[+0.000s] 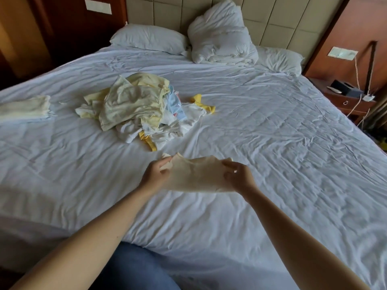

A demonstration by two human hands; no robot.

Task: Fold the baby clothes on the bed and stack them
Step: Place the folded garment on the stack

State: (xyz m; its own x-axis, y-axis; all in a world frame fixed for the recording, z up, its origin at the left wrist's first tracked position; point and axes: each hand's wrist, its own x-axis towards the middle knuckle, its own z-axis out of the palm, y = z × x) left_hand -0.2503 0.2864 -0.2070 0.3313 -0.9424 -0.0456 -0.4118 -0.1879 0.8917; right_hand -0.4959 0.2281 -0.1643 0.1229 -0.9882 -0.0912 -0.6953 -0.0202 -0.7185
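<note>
The cream garment (196, 175) is held between both hands over the near centre of the bed (272, 126), in front of the person. The left hand (156, 174) grips the garment's left edge, with its fingers (166, 163) curled round the fabric. The right hand (238, 177) grips the right edge, with its fingers (229, 165) closed on the cloth in the same way. The garment is spread flat between the two grips; motion blur prevents confirming whether its lower edge touches the sheet. The pile of baby clothes (134, 105) lies unfolded beyond the hands, towards the left of centre. It contains pale yellow, white and light blue items, with a bright yellow piece at its right side. The folded stack (25, 109) sits at the left edge of the bed, well apart from the pile. At the head of the bed, a white pillow (148, 38) lies flat on the left, and a bunched white duvet (222, 34) leans against the padded headboard (278, 17). A wooden nightstand (345, 99) stands beside the bed on the right.
</note>
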